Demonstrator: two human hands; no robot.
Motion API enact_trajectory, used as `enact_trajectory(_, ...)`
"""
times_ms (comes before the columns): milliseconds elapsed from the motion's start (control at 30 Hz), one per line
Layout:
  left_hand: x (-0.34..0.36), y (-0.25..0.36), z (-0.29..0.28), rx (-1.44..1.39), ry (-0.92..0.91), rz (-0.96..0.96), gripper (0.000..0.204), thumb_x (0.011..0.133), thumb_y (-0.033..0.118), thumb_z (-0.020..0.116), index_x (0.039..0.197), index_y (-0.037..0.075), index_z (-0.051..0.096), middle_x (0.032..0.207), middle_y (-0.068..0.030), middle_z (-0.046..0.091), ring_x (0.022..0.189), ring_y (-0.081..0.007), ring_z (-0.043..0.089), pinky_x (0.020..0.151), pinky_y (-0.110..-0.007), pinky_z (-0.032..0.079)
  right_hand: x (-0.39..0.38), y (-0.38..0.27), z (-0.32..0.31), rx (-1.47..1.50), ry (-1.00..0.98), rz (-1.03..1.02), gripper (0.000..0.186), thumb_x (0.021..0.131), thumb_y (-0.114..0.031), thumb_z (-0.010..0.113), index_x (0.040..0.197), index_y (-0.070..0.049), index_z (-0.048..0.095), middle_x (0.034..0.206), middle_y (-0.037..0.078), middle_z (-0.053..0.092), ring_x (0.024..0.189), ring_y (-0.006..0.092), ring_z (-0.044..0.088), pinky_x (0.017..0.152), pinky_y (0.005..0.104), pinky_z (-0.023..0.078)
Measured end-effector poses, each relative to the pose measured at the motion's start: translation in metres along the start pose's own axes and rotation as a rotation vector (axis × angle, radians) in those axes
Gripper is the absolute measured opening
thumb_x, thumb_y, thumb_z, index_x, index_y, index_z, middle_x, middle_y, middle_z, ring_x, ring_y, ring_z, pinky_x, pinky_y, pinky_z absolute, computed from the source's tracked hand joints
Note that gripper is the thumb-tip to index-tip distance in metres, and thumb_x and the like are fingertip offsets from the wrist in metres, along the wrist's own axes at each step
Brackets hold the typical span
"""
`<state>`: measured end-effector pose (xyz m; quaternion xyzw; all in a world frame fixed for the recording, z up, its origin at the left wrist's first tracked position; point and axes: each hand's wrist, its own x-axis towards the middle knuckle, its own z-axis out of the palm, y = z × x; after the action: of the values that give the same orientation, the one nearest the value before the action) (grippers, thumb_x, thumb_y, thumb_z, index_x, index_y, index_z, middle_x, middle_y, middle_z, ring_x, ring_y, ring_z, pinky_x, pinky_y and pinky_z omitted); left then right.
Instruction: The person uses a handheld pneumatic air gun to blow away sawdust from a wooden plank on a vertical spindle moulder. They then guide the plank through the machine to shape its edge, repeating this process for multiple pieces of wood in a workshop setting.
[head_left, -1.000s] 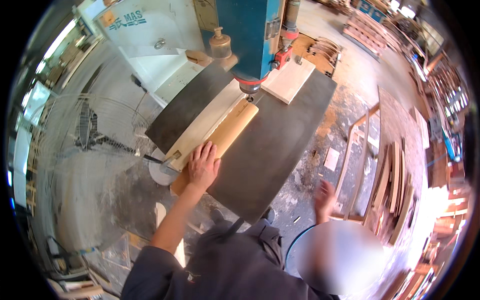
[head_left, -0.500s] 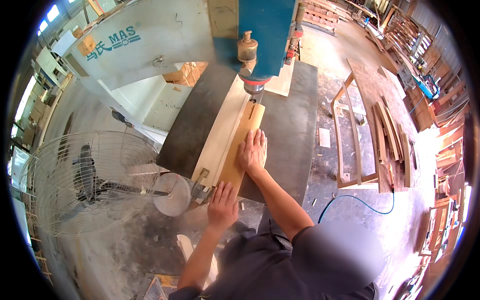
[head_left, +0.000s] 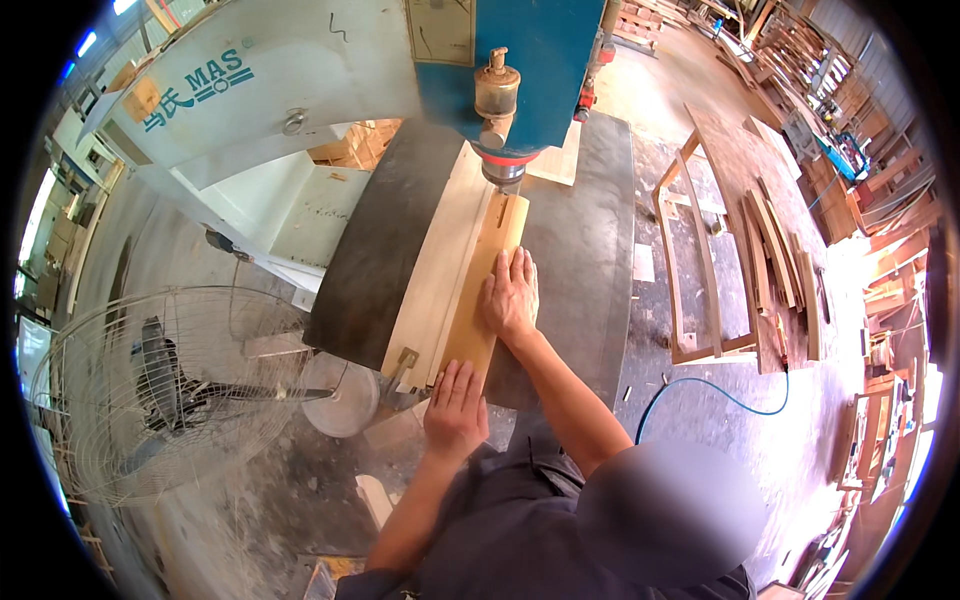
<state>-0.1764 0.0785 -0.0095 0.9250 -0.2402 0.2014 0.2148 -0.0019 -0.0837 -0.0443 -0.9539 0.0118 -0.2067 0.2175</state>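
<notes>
A long yellow-brown wooden board (head_left: 472,322) lies along a paler wooden strip (head_left: 432,270) on the dark machine table (head_left: 580,290). Near the board's far end is a narrow dark slot, just under the metal chuck (head_left: 502,172) of the blue drilling machine (head_left: 535,75). My right hand (head_left: 513,298) rests flat on the middle of the board, fingers stretched forward. At the near end, my left hand (head_left: 456,408) lays its extended fingers over the board; its thumb sits by the board's end. A small metal clamp (head_left: 402,368) is fixed at the pale strip's near end.
A large wire-caged fan (head_left: 170,395) stands at the left, near a round disc (head_left: 342,395). On the right, a wooden bench (head_left: 745,205) bears several wooden strips. A blue hose (head_left: 690,380) crosses the floor. Another pale board (head_left: 555,160) lies behind the chuck.
The board has slid slightly away from me, its slotted end now closer under the chuck. Both hands have stayed on it and moved along. My view has shifted a little.
</notes>
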Motion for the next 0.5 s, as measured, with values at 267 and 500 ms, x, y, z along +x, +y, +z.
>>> enact_trajectory(267,0.006,0.0,0.006,0.046,-0.062,-0.002,0.045,0.093,0.014,0.063,0.136,-0.003,0.063,0.147,-0.0213,0.06,0.143,-0.0397,0.052,0.121,-0.052,0.04,0.006,0.005,0.005,0.003,0.054,-0.007,0.053,0.1,-0.021,0.057,0.145,0.007,0.05,0.152,0.039,0.043,0.143,0.0546,0.04,0.123,0.0578,0.031)
enact_trajectory(500,0.018,0.0,0.008,0.072,-0.126,-0.003,0.052,0.092,0.011,0.062,0.141,-0.004,0.056,0.154,-0.0236,0.053,0.147,-0.0419,0.046,0.123,-0.053,0.035,0.012,0.007,0.004,0.007,0.055,-0.015,0.052,0.1,-0.02,0.057,0.144,0.008,0.05,0.151,0.039,0.044,0.142,0.0554,0.041,0.122,0.058,0.031)
